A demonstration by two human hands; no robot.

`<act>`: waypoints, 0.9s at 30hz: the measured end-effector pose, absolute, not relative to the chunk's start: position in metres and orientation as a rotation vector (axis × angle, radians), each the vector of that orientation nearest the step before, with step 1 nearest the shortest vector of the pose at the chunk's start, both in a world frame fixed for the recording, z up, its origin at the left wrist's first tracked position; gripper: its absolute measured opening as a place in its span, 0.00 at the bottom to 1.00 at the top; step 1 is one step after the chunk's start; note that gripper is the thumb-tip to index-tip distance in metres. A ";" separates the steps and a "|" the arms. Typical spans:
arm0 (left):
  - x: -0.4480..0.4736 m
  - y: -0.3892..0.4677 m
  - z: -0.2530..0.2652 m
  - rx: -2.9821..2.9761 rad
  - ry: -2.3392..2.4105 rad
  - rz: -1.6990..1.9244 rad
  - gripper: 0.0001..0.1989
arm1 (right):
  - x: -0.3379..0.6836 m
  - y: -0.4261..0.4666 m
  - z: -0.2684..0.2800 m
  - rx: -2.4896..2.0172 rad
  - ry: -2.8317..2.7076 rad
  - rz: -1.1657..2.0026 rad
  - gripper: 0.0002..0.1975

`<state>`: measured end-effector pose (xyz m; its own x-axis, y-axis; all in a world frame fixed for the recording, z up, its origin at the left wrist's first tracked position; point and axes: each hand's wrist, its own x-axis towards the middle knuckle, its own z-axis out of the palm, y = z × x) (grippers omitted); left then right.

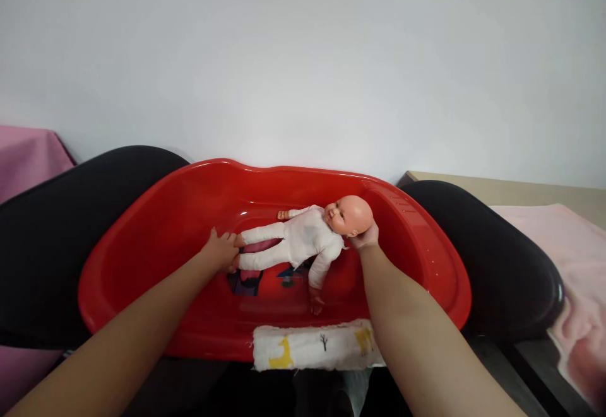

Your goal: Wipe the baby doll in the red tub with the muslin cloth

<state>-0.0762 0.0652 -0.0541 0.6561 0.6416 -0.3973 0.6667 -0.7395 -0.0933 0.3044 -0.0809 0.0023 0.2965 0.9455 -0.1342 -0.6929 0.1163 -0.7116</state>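
A baby doll (303, 237) with a bald head and white cloth body lies on its back over the red baby bathtub (161, 215), head to the right and feet to the left. My left hand (221, 250) is closed around the doll's feet. Under the back of its head and neck is my right hand (367, 235), its fingers mostly hidden behind the head. One doll arm hangs down toward the near side of the tub. Whether the doll's body touches the tub floor, I cannot tell.
A white cloth with yellow animal prints (322, 346) hangs over the tub's near rim. Black chairs (502, 259) flank the tub on both sides. Pink cloth (28, 158) lies at far left, paler pink cloth (577, 265) at right. A plain wall (293, 57) rises behind.
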 end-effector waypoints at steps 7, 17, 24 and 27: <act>-0.078 0.063 -0.053 2.836 1.085 -0.664 0.30 | 0.344 -0.099 0.007 -1.149 -0.363 1.416 0.32; -0.089 0.067 -0.063 2.805 1.136 -0.674 0.28 | 0.353 -0.099 0.000 -1.519 -0.311 1.552 0.33; -0.092 0.069 -0.062 2.779 1.149 -0.689 0.32 | 0.350 -0.097 -0.001 -1.570 -0.257 1.605 0.35; -0.092 0.066 -0.065 2.793 1.153 -0.687 0.30 | 0.355 -0.094 -0.010 -1.608 -0.311 1.512 0.32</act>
<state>-0.0921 0.0661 -0.0653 0.6252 0.6607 -0.4154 0.6797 -0.7225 -0.1263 0.3551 -0.0938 -0.0101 0.2272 0.6990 -0.6781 -0.3744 -0.5801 -0.7234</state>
